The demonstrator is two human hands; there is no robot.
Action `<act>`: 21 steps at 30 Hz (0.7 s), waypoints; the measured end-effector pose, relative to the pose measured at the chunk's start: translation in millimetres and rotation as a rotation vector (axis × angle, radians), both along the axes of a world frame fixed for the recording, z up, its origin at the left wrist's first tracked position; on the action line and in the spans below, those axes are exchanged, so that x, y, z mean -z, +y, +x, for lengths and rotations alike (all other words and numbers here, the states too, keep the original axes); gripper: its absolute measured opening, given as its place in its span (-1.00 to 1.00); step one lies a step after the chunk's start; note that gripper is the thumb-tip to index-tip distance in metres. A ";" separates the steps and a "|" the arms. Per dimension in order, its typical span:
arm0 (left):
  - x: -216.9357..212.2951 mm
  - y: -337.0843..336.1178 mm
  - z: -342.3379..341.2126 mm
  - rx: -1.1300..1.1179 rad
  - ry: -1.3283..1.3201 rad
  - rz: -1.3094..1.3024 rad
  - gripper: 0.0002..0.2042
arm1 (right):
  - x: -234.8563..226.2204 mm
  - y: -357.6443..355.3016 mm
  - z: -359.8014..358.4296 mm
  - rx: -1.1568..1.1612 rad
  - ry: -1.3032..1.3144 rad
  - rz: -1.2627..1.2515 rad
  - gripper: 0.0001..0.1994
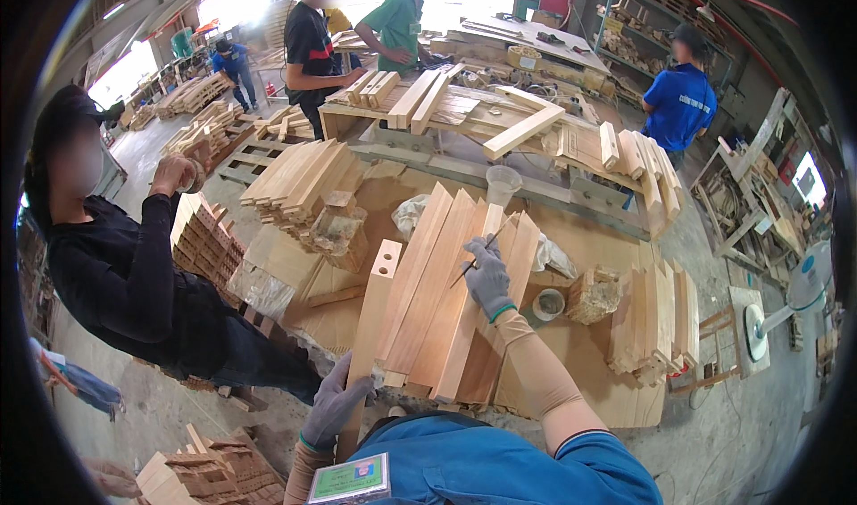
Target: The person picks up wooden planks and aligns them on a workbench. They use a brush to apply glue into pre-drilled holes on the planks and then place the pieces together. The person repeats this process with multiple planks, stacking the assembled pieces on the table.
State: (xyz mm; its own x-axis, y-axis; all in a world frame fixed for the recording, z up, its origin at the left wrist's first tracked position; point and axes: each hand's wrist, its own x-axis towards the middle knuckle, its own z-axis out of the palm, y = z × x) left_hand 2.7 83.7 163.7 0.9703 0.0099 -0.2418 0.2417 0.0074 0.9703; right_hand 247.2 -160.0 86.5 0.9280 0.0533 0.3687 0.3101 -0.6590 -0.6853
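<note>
While my left hand grips the lower end of a pale wooden bar, two round holes near its far end, my right hand is closed around a thin dark stick above a row of boards. Bar stands out just left of that row, directly before me. Work surface: brown cardboard, wrinkled plastic on it; one cup right of my right hand, a clear one beyond the boards. Stacked timber on both sides. Farther off, a long bench carrying loose pieces. Room: grey concrete floor, bright openings, shelving upper right, white fan at right, co-worker in black at left, others beyond.
</note>
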 end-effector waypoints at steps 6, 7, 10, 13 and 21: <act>-4.8 -0.3 0.0 0.002 0.009 0.008 -0.54 | 0.8 -1.0 0.5 -0.007 -0.017 0.008 -0.77; -4.3 -0.1 -0.1 -0.001 0.012 0.002 -0.54 | 0.2 -0.5 0.6 -0.010 -0.016 0.006 -0.78; 1.3 2.0 -0.3 -0.005 -0.016 0.030 -0.54 | 0.7 -1.2 1.3 -0.012 -0.031 -0.001 -0.82; 0.7 1.8 -0.1 -0.009 0.000 0.039 -0.54 | 2.6 0.1 2.0 -0.009 -0.063 -0.010 -0.85; -12.8 -2.5 0.8 0.007 0.005 0.029 -0.54 | 4.6 -0.8 3.1 -0.008 -0.050 0.015 -0.87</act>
